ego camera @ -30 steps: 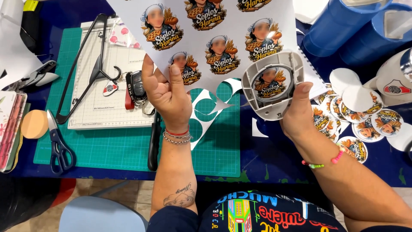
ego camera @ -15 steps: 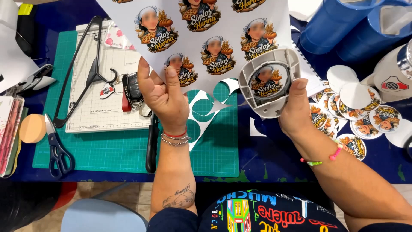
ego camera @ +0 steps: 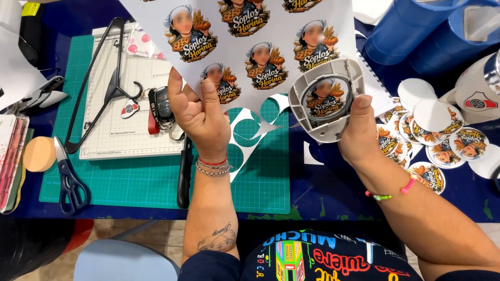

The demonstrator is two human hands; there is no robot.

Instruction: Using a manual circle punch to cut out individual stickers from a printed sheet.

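A large white printed sheet [ego camera: 245,31] with several round cartoon pictures is held up over the table. My left hand [ego camera: 200,117] pinches its lower edge, where round holes have been cut out. My right hand [ego camera: 359,130] grips a grey round hole punch [ego camera: 327,99] clamped over the sheet's lower right part, with one picture centred in its window. Below the sheet lies a green cutting mat [ego camera: 130,182].
Cut round stickers [ego camera: 442,140] lie in a pile at the right by blue containers [ego camera: 416,31]. On the left are scissors [ego camera: 67,179], a black hanger [ego camera: 99,83], a gridded white board [ego camera: 125,125], car keys [ego camera: 159,106], pliers [ego camera: 39,96] and an orange sponge [ego camera: 39,153].
The sheet and both hands have shifted slightly; the punch stays on the same picture at the sheet's lower right.
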